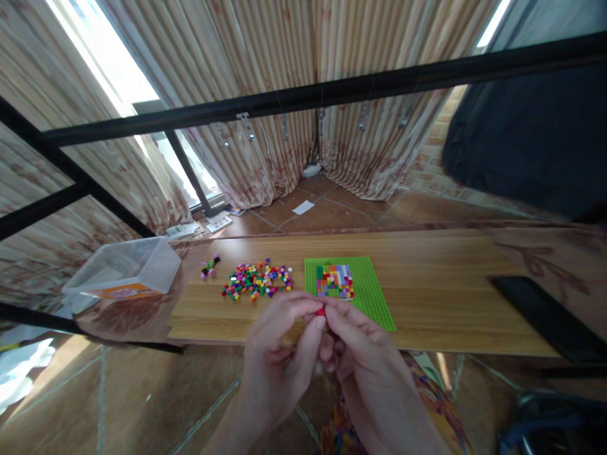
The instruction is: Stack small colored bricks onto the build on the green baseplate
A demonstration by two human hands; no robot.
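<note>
Between the fingertips of both hands is a small red toy brick (320, 311), partly covered by the fingers. My left hand (287, 338) pinches it from the left with thumb and forefinger. My right hand (363, 351) grips it from the right, its other fingers curled. Just beyond the hands lies a green studded baseplate (374, 303). On it sits a block of many-coloured bricks (336, 280), its near edge close behind my fingers. To the left, a loose pile of small coloured bricks (253, 281) is spread over the wooden board (441, 278).
A small cluster of pink, black and green bricks (209, 267) lies left of the pile. A clear plastic bin (128, 268) stands at the board's left end. A black flat object (545, 316) rests at the right. A black metal bar (303, 98) crosses beyond the board, before curtains.
</note>
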